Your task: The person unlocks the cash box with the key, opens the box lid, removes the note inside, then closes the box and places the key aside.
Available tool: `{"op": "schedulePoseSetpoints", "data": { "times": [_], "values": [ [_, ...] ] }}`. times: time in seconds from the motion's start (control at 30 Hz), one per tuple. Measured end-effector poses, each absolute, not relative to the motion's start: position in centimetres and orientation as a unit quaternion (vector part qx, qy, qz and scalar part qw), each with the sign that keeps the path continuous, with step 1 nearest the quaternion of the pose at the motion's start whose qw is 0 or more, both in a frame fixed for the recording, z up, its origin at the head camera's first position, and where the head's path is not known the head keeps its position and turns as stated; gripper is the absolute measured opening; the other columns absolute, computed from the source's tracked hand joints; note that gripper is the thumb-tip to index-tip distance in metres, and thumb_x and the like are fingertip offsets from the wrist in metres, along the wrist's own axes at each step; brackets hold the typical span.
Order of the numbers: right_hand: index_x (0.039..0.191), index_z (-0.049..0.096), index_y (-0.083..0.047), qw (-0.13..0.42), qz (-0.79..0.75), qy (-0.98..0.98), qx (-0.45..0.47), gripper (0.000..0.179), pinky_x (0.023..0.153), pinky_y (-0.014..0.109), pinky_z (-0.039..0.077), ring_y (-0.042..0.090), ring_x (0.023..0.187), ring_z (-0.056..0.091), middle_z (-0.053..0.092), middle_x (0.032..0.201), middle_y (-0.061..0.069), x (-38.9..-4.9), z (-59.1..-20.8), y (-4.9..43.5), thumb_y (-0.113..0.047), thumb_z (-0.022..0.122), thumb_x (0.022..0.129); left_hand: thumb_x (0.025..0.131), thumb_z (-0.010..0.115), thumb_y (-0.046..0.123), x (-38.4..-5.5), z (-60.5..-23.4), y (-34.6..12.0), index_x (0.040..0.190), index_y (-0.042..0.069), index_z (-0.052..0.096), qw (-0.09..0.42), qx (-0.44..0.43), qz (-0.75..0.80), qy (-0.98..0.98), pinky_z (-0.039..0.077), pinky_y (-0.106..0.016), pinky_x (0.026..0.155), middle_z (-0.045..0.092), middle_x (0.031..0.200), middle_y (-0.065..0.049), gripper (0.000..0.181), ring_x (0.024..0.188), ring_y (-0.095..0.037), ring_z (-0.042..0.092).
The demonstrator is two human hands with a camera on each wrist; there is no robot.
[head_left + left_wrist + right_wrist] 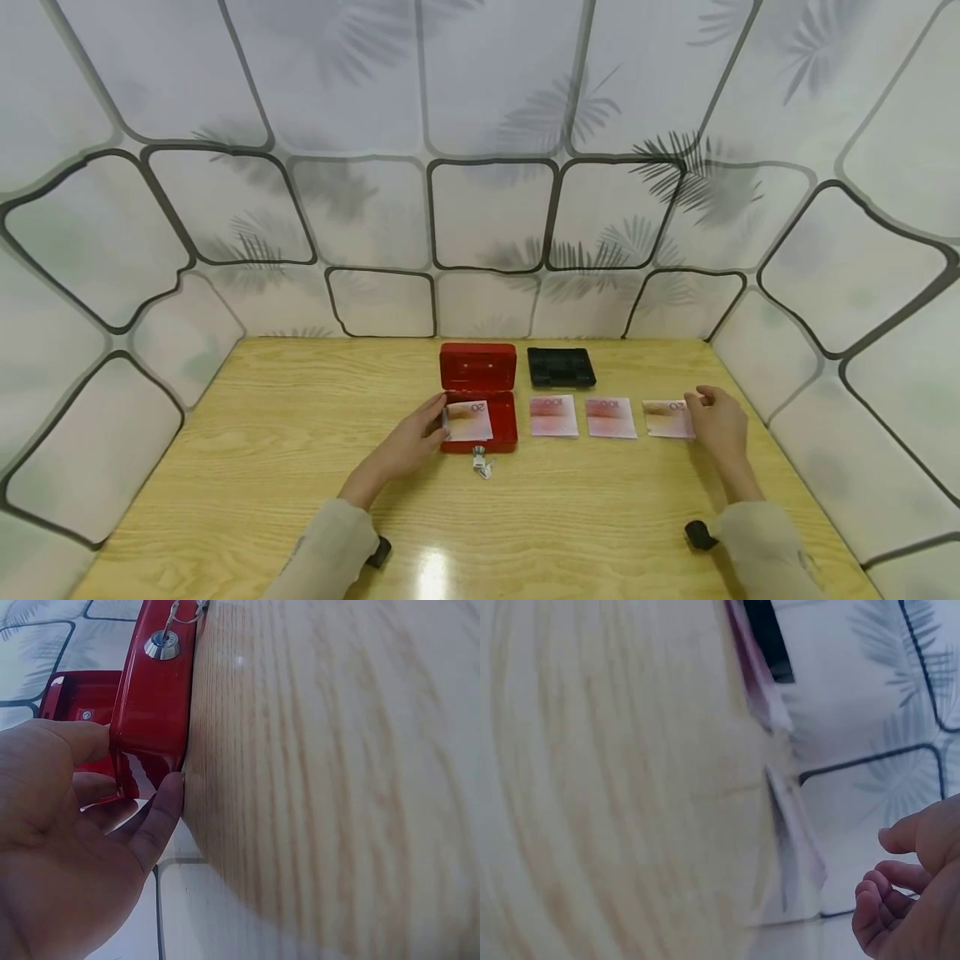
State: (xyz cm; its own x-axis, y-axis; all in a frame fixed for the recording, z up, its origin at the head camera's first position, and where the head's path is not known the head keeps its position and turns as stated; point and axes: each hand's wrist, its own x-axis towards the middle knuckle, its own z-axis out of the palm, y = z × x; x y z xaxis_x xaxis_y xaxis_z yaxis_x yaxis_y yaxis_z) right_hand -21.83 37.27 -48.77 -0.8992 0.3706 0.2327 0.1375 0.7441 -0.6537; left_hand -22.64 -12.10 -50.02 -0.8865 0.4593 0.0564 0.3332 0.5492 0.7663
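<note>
My left hand (411, 435) grips the left side of an open red cash box (506, 417), with the thumb at the rim and the other fingers along the outer side wall. A banknote marked 20 (468, 421) lies inside the box. Keys (483, 468) hang from the silver lock (163, 645) on its front. At the right, my right hand (718, 421) is over the right end of another banknote marked 20 (666, 418). In the right wrist view its fingers are loosely bent, hold nothing and stand apart from the notes.
Two pink banknotes marked 100, a left one (553, 416) and a right one (611, 417), lie in a row between the box and the right hand. Behind them sits a flat black tray (561, 367). Patterned fabric walls (491, 217) surround the wooden table (300, 417).
</note>
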Motion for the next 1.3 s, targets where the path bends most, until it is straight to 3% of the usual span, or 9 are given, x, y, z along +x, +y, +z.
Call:
{"op": "schedulePoseSetpoints", "data": {
  "times": [0.13, 0.23, 0.3, 0.6, 0.9, 1.13, 1.3],
  "values": [
    [0.122, 0.067, 0.013, 0.217, 0.358, -0.902, -0.108, 0.035, 0.062, 0.019, 0.046, 0.018, 0.079, 0.062, 0.071, 0.101, 0.027, -21.7, -47.5, 35.3, -0.015, 0.064, 0.101, 0.106, 0.057, 0.006, -22.7, -50.0, -12.1, 0.158, -0.009, 0.028, 0.076, 0.227, 0.417, 0.877, 0.026, -0.052, 0.122, 0.026, 0.166, -0.022, 0.061, 0.153, -0.038, 0.026],
    [0.124, 0.067, 0.012, 0.200, 0.402, -0.891, -0.075, 0.035, 0.061, 0.013, 0.046, 0.001, 0.078, 0.057, 0.071, 0.106, 0.027, -21.5, -46.7, 33.4, -0.016, 0.062, 0.103, 0.105, 0.057, 0.005, -22.7, -50.0, -12.1, 0.157, -0.010, 0.029, 0.073, 0.230, 0.417, 0.876, 0.026, -0.053, 0.121, 0.027, 0.166, -0.024, 0.061, 0.152, -0.039, 0.027],
    [0.125, 0.067, 0.011, 0.179, 0.428, -0.884, -0.056, 0.035, 0.064, 0.013, 0.047, -0.002, 0.080, 0.056, 0.071, 0.109, 0.027, -21.4, -46.3, 31.8, -0.017, 0.062, 0.104, 0.105, 0.057, 0.005, -22.8, -50.0, -12.2, 0.157, -0.010, 0.029, 0.073, 0.230, 0.416, 0.877, 0.027, -0.054, 0.121, 0.027, 0.166, -0.024, 0.061, 0.152, -0.040, 0.027],
    [0.125, 0.070, 0.006, 0.090, 0.474, -0.876, 0.023, 0.033, 0.071, 0.020, 0.052, 0.029, 0.098, 0.068, 0.074, 0.113, 0.020, -21.4, -46.0, 23.9, -0.019, 0.064, 0.104, 0.106, 0.056, 0.006, -22.7, -50.0, -12.3, 0.158, -0.009, 0.027, 0.077, 0.226, 0.427, 0.872, 0.025, -0.054, 0.122, 0.025, 0.166, -0.024, 0.061, 0.152, -0.040, 0.024],
    [0.120, 0.072, 0.009, 0.071, 0.488, -0.866, 0.079, 0.026, 0.072, 0.023, 0.054, 0.022, 0.089, 0.068, 0.075, 0.105, 0.017, -21.4, -46.6, 17.4, -0.007, 0.068, 0.099, 0.106, 0.057, 0.006, -22.8, -50.3, -12.4, 0.158, -0.009, 0.029, 0.074, 0.227, 0.425, 0.873, 0.027, -0.054, 0.121, 0.026, 0.166, -0.023, 0.061, 0.152, -0.040, 0.027],
    [0.119, 0.071, 0.010, 0.022, 0.513, -0.853, 0.097, 0.026, 0.052, 0.023, 0.049, 0.026, 0.064, 0.066, 0.074, 0.099, 0.018, -22.0, -46.9, 14.1, -0.004, 0.068, 0.098, 0.106, 0.056, 0.004, -22.8, -50.4, -12.4, 0.157, -0.011, 0.028, 0.073, 0.233, 0.432, 0.868, 0.027, -0.054, 0.121, 0.026, 0.166, -0.025, 0.061, 0.152, -0.040, 0.026],
    [0.124, 0.069, 0.009, -0.032, 0.498, -0.863, 0.083, 0.030, 0.049, 0.030, 0.052, 0.022, 0.052, 0.060, 0.073, 0.093, 0.015, -22.3, -46.9, 12.5, -0.006, 0.069, 0.098, 0.105, 0.056, 0.003, -22.7, -50.4, -12.4, 0.157, -0.012, 0.027, 0.074, 0.234, 0.435, 0.866, 0.027, -0.053, 0.121, 0.026, 0.166, -0.025, 0.061, 0.151, -0.040, 0.027]
  ]
}}
